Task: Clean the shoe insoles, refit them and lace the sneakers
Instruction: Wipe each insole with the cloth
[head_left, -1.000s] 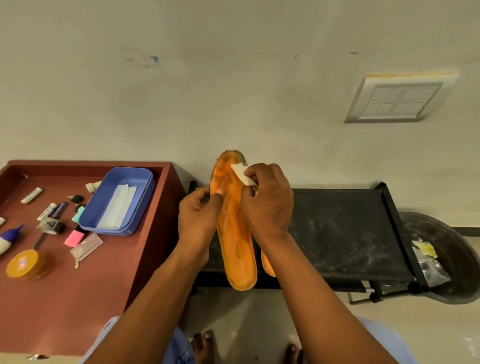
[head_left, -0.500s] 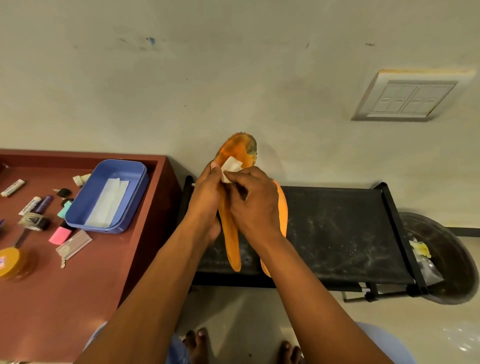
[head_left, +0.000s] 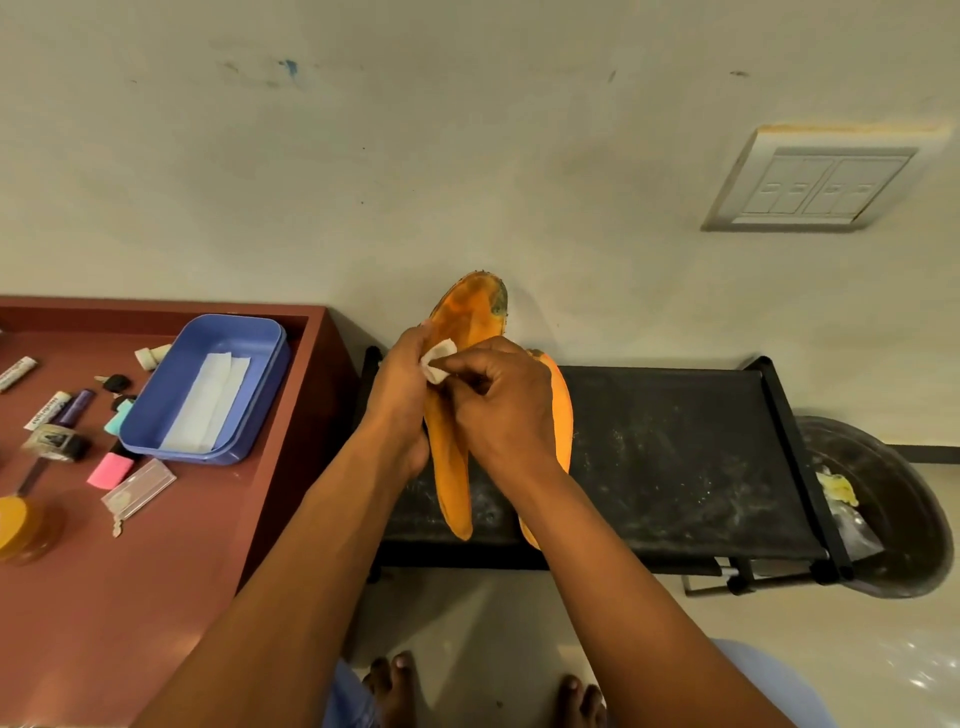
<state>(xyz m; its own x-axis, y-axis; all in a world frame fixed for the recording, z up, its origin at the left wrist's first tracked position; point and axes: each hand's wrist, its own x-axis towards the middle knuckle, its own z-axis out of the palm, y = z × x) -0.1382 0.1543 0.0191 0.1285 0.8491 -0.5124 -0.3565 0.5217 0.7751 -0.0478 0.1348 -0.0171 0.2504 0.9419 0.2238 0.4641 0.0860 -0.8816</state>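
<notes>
Head-camera footage shows a long orange foam insole (head_left: 451, 457) held upright above a black fabric-topped stand (head_left: 675, 447), its dirt-darkened toe end raised toward the pale wall (head_left: 467, 130). The insole is gripped along its left edge by the left hand (head_left: 400, 395), fingers curled round it. A small white wipe pad (head_left: 435, 359) is pinched between the curled fingers and thumb of the right hand (head_left: 506, 405) and pressed against the insole's upper part. A second orange insole (head_left: 558, 410) is seen behind the right hand, largely hidden; what holds it cannot be told. To the left, a reddish-brown wooden table (head_left: 130, 597) carries a blue plastic tray (head_left: 260, 415) with a folded white sheet (head_left: 208, 402) inside.
</notes>
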